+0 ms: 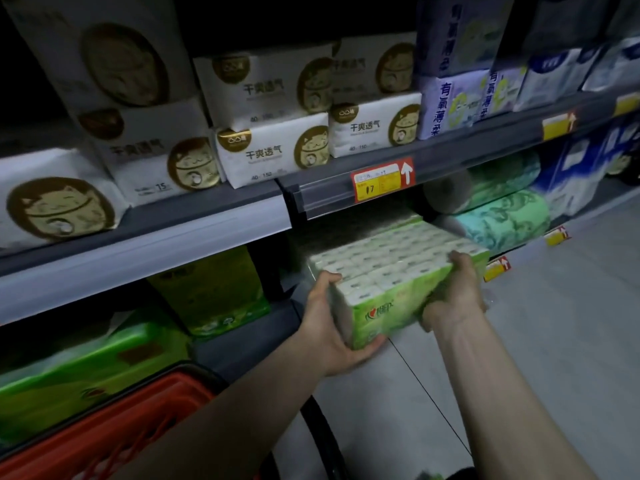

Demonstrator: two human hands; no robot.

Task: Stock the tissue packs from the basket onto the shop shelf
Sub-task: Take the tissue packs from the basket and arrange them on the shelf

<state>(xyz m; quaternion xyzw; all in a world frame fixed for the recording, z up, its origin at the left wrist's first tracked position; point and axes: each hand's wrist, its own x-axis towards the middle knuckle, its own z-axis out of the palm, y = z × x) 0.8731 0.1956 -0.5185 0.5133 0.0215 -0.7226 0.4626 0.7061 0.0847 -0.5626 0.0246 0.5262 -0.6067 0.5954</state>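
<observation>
Dim shop shelves fill the view, with white packs with gold cats (270, 154) up top and a red price tag (381, 183) on the grey rail. Low down, a person holds a big green tissue pack (391, 268) in both hands, right at the dark gap under that rail. Its far end is at the mouth of the gap, and its near end hangs out over the pale floor (536, 358), past the edge of the lower shelf (239, 344). The left hand (332, 323) holds the near corner, with the thumb on top and the fingers curled under. The right hand (453, 296) grips the other side, with its fingers bent over the top edge. The pack lies flat. Its long side runs from the person toward the back of the shelf, a bit to the right, and the short end with the red logo faces the person. To do this well, I think both hands should push evenly so the pack goes in straight, stays low under the rail, and does not bump the green rolls (502, 216) just beside it on the right. The red basket (121, 427) sits at the bottom left, near the left arm.
</observation>
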